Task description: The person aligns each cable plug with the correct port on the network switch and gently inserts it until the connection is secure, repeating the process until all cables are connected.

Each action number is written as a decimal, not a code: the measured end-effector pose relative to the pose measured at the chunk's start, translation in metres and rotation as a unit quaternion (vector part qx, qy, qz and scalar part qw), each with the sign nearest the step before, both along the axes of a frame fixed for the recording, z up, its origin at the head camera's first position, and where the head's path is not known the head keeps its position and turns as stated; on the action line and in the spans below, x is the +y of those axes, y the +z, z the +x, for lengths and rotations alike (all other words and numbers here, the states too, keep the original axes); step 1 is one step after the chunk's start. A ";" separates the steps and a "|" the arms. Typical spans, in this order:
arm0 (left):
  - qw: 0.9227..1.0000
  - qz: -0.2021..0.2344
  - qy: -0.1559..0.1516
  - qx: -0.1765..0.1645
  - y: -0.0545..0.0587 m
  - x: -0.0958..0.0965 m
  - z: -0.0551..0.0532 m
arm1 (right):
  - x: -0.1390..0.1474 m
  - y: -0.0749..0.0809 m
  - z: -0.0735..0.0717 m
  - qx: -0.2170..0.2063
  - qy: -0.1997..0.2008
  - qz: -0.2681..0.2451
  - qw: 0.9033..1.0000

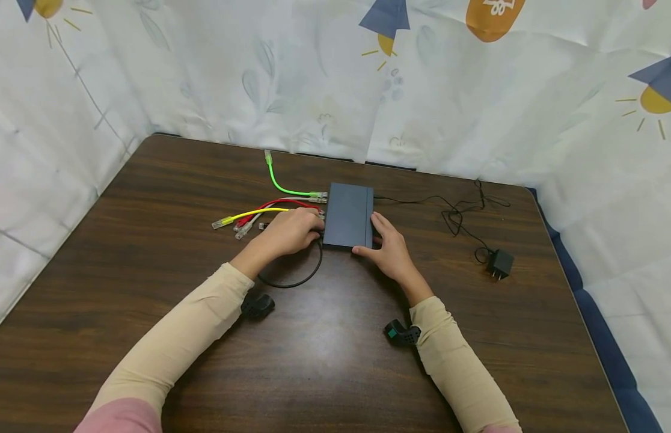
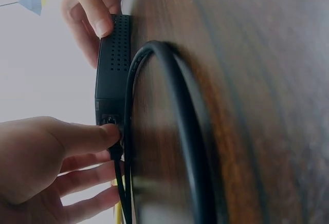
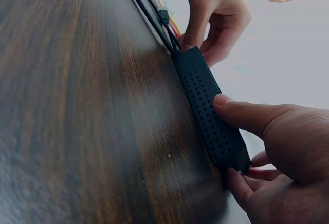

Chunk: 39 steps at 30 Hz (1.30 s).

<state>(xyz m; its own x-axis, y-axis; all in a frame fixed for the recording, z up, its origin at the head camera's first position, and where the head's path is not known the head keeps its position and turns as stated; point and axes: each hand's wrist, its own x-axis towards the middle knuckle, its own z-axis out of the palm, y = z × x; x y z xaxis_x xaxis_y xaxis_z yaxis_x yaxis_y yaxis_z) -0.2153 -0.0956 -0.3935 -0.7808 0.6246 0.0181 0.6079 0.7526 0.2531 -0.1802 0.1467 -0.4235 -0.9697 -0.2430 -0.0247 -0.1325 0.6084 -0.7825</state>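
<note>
A dark grey network switch [image 1: 346,213] lies flat on the brown table, with several short network cables running out of its left side. At the near end of that side my left hand [image 1: 292,231] pinches a black cable's plug [image 2: 116,152] against the port. The black cable [image 1: 297,284] bends in a loop toward me. My right hand [image 1: 392,249] holds the switch at its right side, its thumb on the perforated near face [image 3: 203,106] and its fingers along the other edge. The plug's tip is hidden in the left wrist view.
Green [image 1: 276,182], yellow [image 1: 249,214], red and grey cables spread out left of the switch. From its right side a thin black cord [image 1: 454,219] runs tangled to a power adapter [image 1: 500,263]. A patterned white curtain [image 1: 324,78] hangs behind the table [image 1: 314,373].
</note>
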 end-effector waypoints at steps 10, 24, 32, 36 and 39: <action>1.000 -0.014 0.019 -0.014 0.003 -0.004 -0.002 | 0.002 0.001 -0.001 -0.003 -0.003 0.005 1.000; 0.999 -0.022 0.024 -0.008 0.004 -0.002 -0.004 | 0.000 0.001 0.001 -0.019 0.002 0.007 1.000; 1.000 -0.007 0.001 -0.002 0.005 -0.001 -0.006 | 0.000 0.001 0.001 -0.008 0.004 0.024 1.000; 1.000 -0.009 -0.010 0.003 0.005 0.000 -0.007 | -0.001 0.000 0.001 0.005 0.008 0.037 0.999; 1.000 -0.011 -0.017 0.002 0.004 0.001 -0.008 | -0.001 -0.002 0.003 0.012 0.011 0.044 0.999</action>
<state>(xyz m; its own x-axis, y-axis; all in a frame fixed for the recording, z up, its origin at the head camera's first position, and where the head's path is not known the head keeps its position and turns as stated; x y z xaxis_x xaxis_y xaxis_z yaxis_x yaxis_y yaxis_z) -0.2229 -0.0947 -0.3894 -0.7591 0.6509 0.0072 0.6340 0.7368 0.2349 -0.1774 0.1459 -0.4253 -0.9650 -0.2613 -0.0231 -0.1647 0.6722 -0.7218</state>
